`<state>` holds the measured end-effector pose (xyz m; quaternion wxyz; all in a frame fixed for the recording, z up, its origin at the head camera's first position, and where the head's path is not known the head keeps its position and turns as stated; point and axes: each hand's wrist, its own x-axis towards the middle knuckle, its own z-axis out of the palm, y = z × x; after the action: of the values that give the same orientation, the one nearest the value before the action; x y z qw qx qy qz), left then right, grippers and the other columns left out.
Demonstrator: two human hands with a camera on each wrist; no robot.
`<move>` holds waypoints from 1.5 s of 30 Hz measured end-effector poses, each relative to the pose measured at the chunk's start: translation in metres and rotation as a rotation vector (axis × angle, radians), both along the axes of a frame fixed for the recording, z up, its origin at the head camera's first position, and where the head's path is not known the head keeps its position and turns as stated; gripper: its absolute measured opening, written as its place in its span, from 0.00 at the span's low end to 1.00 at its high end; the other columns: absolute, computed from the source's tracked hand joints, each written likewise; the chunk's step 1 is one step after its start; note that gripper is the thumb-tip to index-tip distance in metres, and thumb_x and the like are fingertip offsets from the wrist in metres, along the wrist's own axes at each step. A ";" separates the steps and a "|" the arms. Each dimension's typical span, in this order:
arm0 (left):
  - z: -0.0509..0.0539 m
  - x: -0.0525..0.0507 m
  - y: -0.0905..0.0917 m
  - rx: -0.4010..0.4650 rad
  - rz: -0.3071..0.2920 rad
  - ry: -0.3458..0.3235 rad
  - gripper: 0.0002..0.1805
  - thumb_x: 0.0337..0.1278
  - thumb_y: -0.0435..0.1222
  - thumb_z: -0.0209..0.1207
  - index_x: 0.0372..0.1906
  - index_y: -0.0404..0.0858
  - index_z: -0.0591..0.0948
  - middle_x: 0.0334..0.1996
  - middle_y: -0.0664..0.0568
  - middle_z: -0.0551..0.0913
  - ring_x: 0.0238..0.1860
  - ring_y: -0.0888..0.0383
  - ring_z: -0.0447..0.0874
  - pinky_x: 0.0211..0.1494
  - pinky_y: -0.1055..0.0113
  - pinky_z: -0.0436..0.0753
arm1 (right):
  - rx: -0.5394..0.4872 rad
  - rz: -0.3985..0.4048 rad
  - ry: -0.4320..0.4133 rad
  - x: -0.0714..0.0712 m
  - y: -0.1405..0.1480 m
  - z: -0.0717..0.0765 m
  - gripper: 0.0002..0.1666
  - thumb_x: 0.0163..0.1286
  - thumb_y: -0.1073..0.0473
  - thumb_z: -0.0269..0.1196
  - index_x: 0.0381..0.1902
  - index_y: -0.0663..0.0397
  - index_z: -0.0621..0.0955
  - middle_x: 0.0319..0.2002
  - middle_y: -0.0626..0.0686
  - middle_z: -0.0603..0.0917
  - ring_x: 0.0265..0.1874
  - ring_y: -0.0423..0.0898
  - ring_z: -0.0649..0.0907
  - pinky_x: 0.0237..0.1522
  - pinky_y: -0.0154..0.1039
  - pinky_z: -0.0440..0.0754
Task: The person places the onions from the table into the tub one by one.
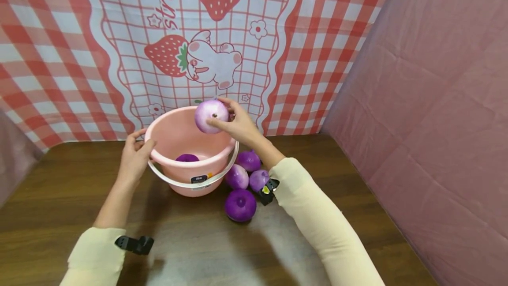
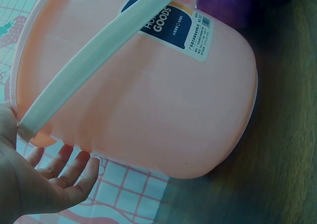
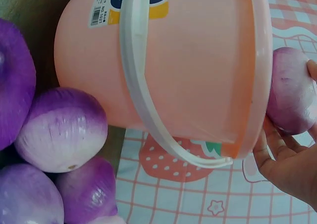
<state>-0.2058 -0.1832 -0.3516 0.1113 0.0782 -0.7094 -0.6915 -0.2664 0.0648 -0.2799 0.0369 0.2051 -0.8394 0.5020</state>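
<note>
A pink bucket (image 1: 190,171) with a white handle (image 1: 198,184) hanging at its front stands on the table, one dark purple onion (image 1: 187,158) inside. My left hand (image 1: 136,153) grips the rim at the left, thumb over the edge; in the left wrist view the fingers of that hand (image 2: 44,179) curl beneath the rim. My right hand (image 1: 238,122) holds a pale purple onion (image 1: 210,116) over the right part of the bucket's opening. The right wrist view has this onion (image 3: 292,90) beside the rim, held in the fingers of the right hand (image 3: 292,169).
Several purple onions lie together right of the bucket, among them a dark one (image 1: 240,205) in front and a two-toned one (image 1: 237,177) against the bucket. A checked strawberry cloth (image 1: 309,56) hangs behind the wooden table (image 1: 190,242); a pink cloth (image 1: 428,92) hangs at the right.
</note>
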 end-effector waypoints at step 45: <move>0.001 0.001 0.002 -0.014 0.023 -0.005 0.29 0.61 0.36 0.50 0.66 0.36 0.58 0.36 0.56 0.71 0.26 0.71 0.75 0.29 0.80 0.82 | 0.097 0.061 0.020 -0.005 -0.051 -0.016 0.43 0.55 0.48 0.69 0.67 0.48 0.66 0.60 0.52 0.75 0.52 0.44 0.78 0.51 0.29 0.79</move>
<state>-0.2050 -0.1813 -0.3510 0.1178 0.0872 -0.7136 -0.6851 -0.2716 0.0139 -0.2962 0.0200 0.2375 -0.8557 0.4594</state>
